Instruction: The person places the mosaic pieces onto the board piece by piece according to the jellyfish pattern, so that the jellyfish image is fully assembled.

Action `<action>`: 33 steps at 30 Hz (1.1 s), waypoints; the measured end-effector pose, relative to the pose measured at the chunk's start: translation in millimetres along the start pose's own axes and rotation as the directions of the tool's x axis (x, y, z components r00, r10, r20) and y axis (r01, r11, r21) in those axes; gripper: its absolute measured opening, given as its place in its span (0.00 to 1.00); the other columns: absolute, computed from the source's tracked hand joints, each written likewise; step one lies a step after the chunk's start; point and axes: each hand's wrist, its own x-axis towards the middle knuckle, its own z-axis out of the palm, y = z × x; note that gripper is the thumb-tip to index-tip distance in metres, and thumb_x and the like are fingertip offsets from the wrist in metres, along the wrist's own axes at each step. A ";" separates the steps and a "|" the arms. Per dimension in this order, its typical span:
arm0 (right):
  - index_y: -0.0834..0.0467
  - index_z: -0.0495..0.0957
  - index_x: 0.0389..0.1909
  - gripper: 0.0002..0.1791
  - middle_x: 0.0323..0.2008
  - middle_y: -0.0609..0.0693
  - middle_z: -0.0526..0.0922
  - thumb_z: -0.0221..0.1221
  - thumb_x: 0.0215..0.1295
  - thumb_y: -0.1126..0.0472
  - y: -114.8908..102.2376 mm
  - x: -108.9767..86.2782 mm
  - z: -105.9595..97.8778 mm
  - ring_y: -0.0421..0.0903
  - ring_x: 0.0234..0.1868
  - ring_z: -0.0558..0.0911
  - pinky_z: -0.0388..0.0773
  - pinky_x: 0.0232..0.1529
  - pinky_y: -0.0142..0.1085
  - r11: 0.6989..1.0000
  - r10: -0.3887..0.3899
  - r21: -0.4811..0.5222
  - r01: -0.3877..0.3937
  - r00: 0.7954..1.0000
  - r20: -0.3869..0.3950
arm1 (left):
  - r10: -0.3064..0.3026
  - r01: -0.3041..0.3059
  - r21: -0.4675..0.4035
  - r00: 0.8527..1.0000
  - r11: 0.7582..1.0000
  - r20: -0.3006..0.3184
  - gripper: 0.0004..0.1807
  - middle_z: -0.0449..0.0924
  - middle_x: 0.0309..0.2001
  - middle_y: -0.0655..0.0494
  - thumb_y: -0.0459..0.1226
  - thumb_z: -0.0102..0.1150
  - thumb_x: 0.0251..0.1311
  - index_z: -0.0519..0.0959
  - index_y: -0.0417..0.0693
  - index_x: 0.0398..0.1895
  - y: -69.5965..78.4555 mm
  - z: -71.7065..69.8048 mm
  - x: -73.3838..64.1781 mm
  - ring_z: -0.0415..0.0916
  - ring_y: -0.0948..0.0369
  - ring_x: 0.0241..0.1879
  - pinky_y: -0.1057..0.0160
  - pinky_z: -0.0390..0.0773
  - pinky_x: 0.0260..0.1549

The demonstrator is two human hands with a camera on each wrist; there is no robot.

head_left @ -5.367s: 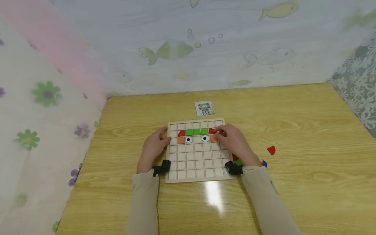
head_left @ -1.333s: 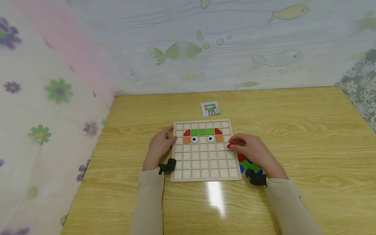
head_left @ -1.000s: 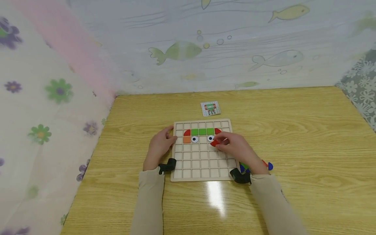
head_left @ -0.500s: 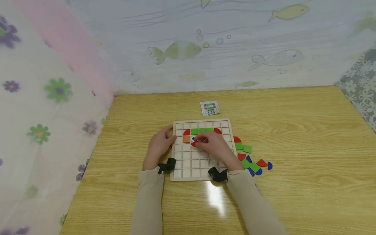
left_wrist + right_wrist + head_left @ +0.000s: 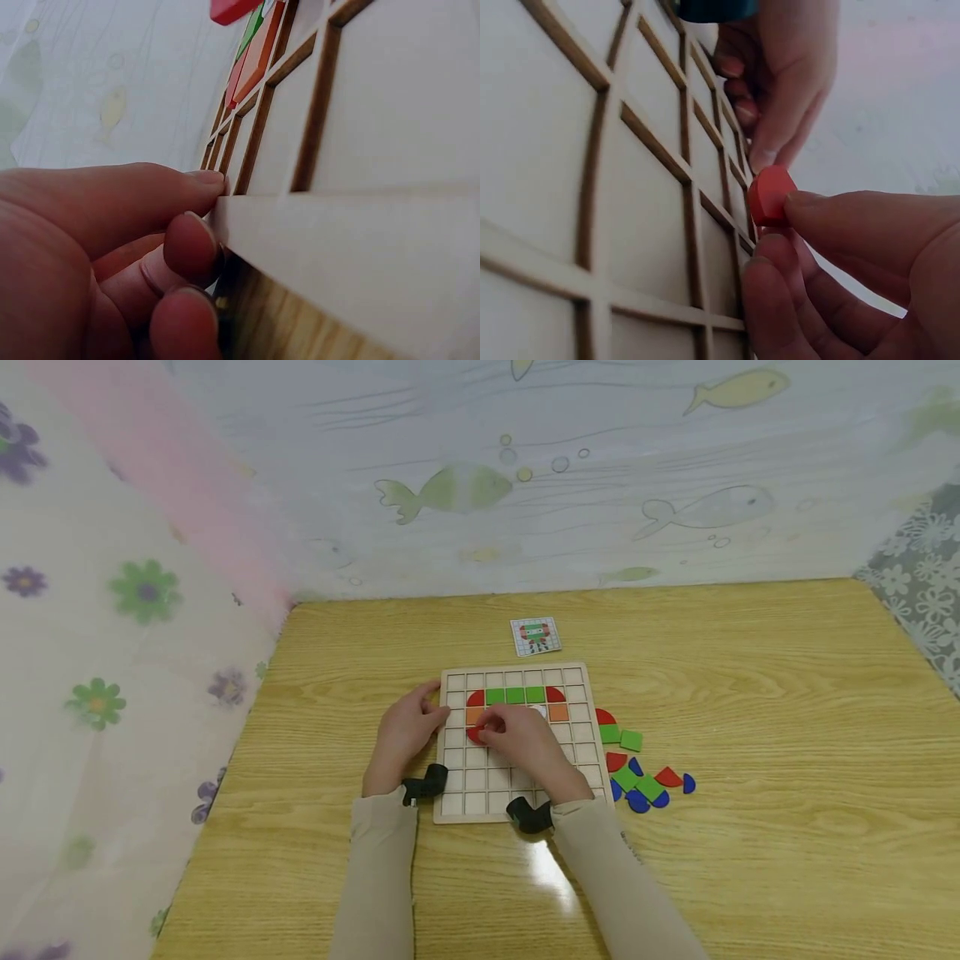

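Observation:
A wooden grid board (image 5: 465,780) lies on the table. My left hand (image 5: 407,731) holds its left edge; in the left wrist view the thumb (image 5: 150,196) is on top and curled fingers are at the side. My right hand (image 5: 525,745) pinches a red quarter-circle tile (image 5: 475,735) just below the left orange tile (image 5: 473,716). The right wrist view has this red tile (image 5: 770,199) between thumb and fingertips, tilted and close over the board. Green squares (image 5: 515,695) form a row, with red quarter-circles (image 5: 555,694) at both ends. One eye tile (image 5: 538,711) is partly covered; the other is hidden.
A small picture card (image 5: 536,636) lies behind the board. Loose green squares (image 5: 632,741), red quarter-circles (image 5: 668,776) and blue half-circles (image 5: 689,783) are scattered along the board's right side. A patterned wall (image 5: 450,552) rises behind the table (image 5: 787,710).
My right hand has picked up a red tile on the right and carried it leftward across the board, to below the left orange tile. My left hand keeps its place at the board's edge.

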 end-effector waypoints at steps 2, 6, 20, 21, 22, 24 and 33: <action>0.51 0.79 0.33 0.04 0.24 0.40 0.75 0.59 0.56 0.59 -0.7 0.3 2.7 0.39 0.27 0.71 0.68 0.32 0.33 0.999 -0.002 -0.037 0.002 1.000 -0.014 | -0.001 0.001 0.001 1.000 1.000 0.003 0.27 0.74 0.26 0.58 0.45 0.54 0.57 0.65 0.56 0.61 0.0 0.0 -0.1 0.70 0.60 0.18 0.62 0.67 0.23; 0.51 0.79 0.32 0.04 0.23 0.40 0.74 0.58 0.56 0.60 -0.8 1.0 6.5 0.40 0.27 0.71 0.67 0.31 0.33 0.997 -0.007 -0.076 0.004 0.999 -0.034 | -0.007 0.007 0.005 1.000 1.000 0.006 0.27 0.74 0.26 0.58 0.46 0.53 0.58 0.64 0.57 0.62 0.1 -0.1 -0.5 0.70 0.60 0.19 0.62 0.67 0.24; 0.53 0.79 0.33 0.04 0.25 0.43 0.73 0.59 0.56 0.60 -7.4 0.2 10.3 0.41 0.27 0.69 0.67 0.28 0.32 0.981 -0.031 -0.192 0.021 0.998 -0.049 | -0.005 0.005 -0.008 1.000 1.000 -0.004 0.26 0.74 0.25 0.57 0.45 0.54 0.58 0.65 0.57 0.61 1.7 -1.7 -2.1 0.70 0.60 0.19 0.62 0.67 0.23; 0.54 0.79 0.33 0.04 0.25 0.43 0.73 0.60 0.55 0.60 -7.6 0.1 10.3 0.41 0.27 0.69 0.67 0.28 0.32 0.981 -0.033 -0.193 0.023 0.998 -0.049 | -0.005 0.004 -0.008 1.000 1.000 -0.004 0.27 0.74 0.25 0.57 0.45 0.54 0.58 0.65 0.57 0.61 1.4 -1.8 -2.0 0.70 0.60 0.19 0.62 0.67 0.23; 0.54 0.79 0.33 0.05 0.25 0.43 0.73 0.60 0.55 0.60 -7.8 0.0 10.4 0.41 0.28 0.69 0.67 0.28 0.33 0.981 -0.036 -0.191 0.026 0.998 -0.049 | -0.001 0.001 -0.003 1.000 1.000 -0.005 0.26 0.74 0.25 0.57 0.45 0.53 0.58 0.65 0.56 0.61 0.9 -1.9 -1.7 0.70 0.60 0.19 0.62 0.67 0.23; 0.54 0.79 0.34 0.06 0.25 0.44 0.73 0.60 0.55 0.60 -8.2 -0.5 10.1 0.41 0.28 0.69 0.67 0.28 0.33 0.981 -0.044 -0.189 0.035 0.998 -0.044 | 0.007 -0.007 0.009 1.000 1.000 -0.009 0.26 0.74 0.25 0.58 0.45 0.54 0.58 0.65 0.56 0.61 -0.2 -1.8 -1.2 0.69 0.60 0.19 0.63 0.67 0.23; 0.55 0.79 0.35 0.08 0.26 0.45 0.72 0.61 0.54 0.58 -8.5 -3.0 9.9 0.41 0.28 0.68 0.66 0.28 0.33 0.981 -0.048 -0.190 0.038 0.998 -0.049 | 0.023 -0.022 0.039 1.000 0.999 -0.012 0.27 0.73 0.25 0.58 0.45 0.54 0.57 0.66 0.54 0.61 -0.7 0.0 1.3 0.68 0.61 0.20 0.63 0.66 0.25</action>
